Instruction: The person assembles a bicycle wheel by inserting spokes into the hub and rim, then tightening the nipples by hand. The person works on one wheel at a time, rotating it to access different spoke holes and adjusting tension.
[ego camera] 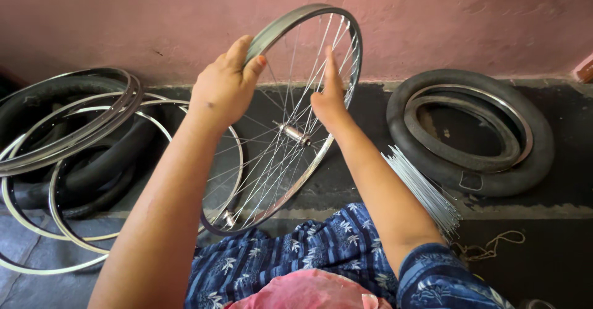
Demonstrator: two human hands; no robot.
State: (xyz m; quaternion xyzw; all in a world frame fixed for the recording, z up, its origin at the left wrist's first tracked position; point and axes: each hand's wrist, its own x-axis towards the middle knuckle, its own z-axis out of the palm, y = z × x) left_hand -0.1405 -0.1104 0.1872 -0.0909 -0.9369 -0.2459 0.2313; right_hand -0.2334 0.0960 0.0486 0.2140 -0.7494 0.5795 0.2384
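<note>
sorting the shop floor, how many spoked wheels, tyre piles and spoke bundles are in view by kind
Spoked wheels: 2, the held wheel and the wheel on the floor
Tyre piles: 2, the left tyre pile and the right tyre pile, both with bare rims
Spoke bundles: 1, the spoke bundle
Total: 5

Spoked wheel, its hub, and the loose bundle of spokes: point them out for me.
Spoked wheel (pixel 279 26): head view, on the upper rim.
Hub (pixel 295 133): head view, on the metal barrel at the wheel's centre.
Bundle of spokes (pixel 426 192): head view, mid-length on the loose silver rods on the floor.
</note>
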